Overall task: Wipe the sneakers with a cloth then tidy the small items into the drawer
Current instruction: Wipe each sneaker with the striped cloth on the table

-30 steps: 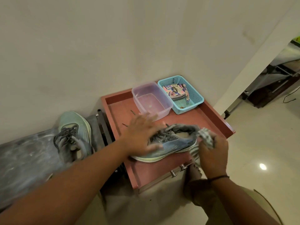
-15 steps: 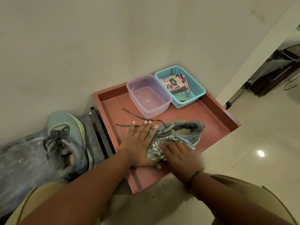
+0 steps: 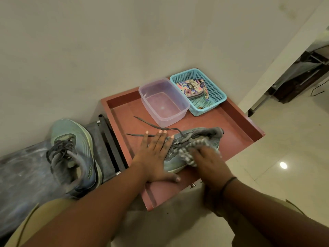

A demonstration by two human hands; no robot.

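Head view. Pale wall and tiled floor framed a red worktop with raised edges, set against the wall. On it lay one sneaker, on its side near the front edge, laces trailing toward a clear plastic tub and a blue basket holding patterned small items. The second sneaker rested well apart on a dark surface to the left. Wiping, the first step, appeared to be in hand. Left hand: fingers straight, pressed flat on the shoe's toe end. Right hand: blurred, pressing a striped cloth to the upper; whether its fingers curled round the cloth could not be told. Judged next: turn the shoe, steadying it, before the other sneaker.
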